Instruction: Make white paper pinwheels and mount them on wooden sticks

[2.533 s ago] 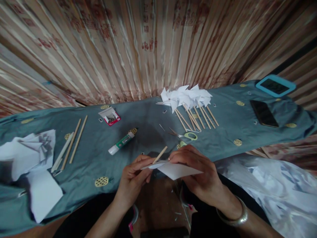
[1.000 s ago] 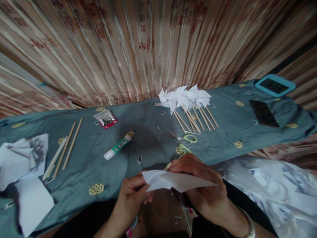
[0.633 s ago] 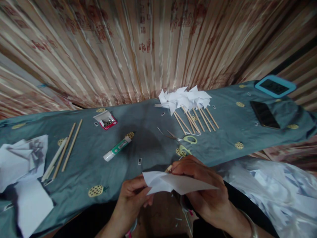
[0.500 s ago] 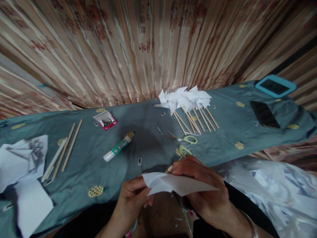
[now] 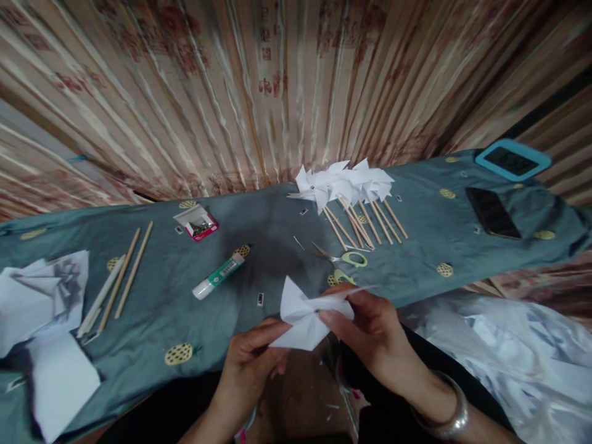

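Observation:
A white paper pinwheel (image 5: 303,330) is held over my lap, just off the table's front edge. My left hand (image 5: 256,357) pinches a lower left blade between thumb and fingers. With its thumb on the pinwheel's centre, my right hand (image 5: 370,333) grips the other side; a silver bangle circles that wrist. Any stick behind the paper is hidden. Past my right hand lie scissors (image 5: 355,259) with pale green handles. Behind them several pinwheels (image 5: 342,185) on wooden sticks lie in an overlapping row.
On the patterned green cloth (image 5: 222,336) lie a glue stick (image 5: 218,276), an opened box of pins (image 5: 201,228), wooden sticks (image 5: 134,269) and paper sheets (image 5: 60,388). A phone (image 5: 493,213) and a blue-framed clock (image 5: 512,160) are at right. A plastic bag (image 5: 509,364) bulges beside my right arm.
The pinwheel has turned from nearly edge-on to face me, showing its folded blades. My right hand has rotated, bringing its thumb to the centre; my left hand has barely moved.

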Motion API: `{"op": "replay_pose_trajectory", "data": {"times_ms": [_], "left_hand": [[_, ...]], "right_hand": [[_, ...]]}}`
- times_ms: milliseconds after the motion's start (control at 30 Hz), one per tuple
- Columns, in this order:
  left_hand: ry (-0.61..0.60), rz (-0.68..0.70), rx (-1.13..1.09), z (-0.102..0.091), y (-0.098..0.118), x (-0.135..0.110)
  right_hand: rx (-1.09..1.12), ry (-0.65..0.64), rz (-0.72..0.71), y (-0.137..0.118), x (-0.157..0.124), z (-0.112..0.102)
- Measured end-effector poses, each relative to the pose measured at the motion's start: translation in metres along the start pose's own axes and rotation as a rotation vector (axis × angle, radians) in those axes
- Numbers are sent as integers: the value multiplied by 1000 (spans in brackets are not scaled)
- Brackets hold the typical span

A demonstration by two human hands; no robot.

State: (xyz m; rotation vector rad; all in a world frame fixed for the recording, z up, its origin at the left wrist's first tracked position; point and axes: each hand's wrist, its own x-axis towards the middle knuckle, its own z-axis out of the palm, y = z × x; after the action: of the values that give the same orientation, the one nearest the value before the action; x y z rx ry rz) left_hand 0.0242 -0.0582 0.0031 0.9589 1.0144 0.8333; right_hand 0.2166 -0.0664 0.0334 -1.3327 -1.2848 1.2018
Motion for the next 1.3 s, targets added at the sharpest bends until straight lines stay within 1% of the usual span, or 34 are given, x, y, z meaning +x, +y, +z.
{"op": "replay_pose_trajectory", "data": {"times_ms": [33, 100, 167, 233, 300, 467, 567, 700, 867, 967, 1067, 1200, 1300], "left_hand": [[25, -18, -3, 1, -2, 0], [65, -68, -16, 3, -8, 1], [86, -120, -29, 4, -17, 1], [104, -154, -45, 5, -25, 2], [127, -155, -55, 6, -30, 2], [202, -135, -95, 7, -34, -3], [248, -109, -131, 7, -36, -11], [331, -102, -192, 5, -40, -25], [403, -120, -297, 4, -44, -35], [425, -105, -368, 5, -48, -38], [439, -125, -449, 7, -52, -40], [414, -171, -507, 7, -58, -45], [393, -183, -508, 7, -61, -46]], "right_hand": [[82, -23, 54, 3, 4, 1], [243, -68, 116, 11, 13, 3], [318, -80, 185, 18, 21, 6], [340, -78, 220, 24, 27, 8], [356, -87, 244, 29, 31, 11], [351, -139, 289, 37, 36, 18], [261, -172, 291, 39, 37, 24], [97, -298, 266, 37, 43, 32], [-50, -437, 299, 30, 57, 37], [-184, -506, 310, 24, 64, 39], [-335, -574, 306, 19, 70, 40], [-555, -638, 281, 15, 75, 46], [-732, -665, 223, 9, 78, 51]]}}
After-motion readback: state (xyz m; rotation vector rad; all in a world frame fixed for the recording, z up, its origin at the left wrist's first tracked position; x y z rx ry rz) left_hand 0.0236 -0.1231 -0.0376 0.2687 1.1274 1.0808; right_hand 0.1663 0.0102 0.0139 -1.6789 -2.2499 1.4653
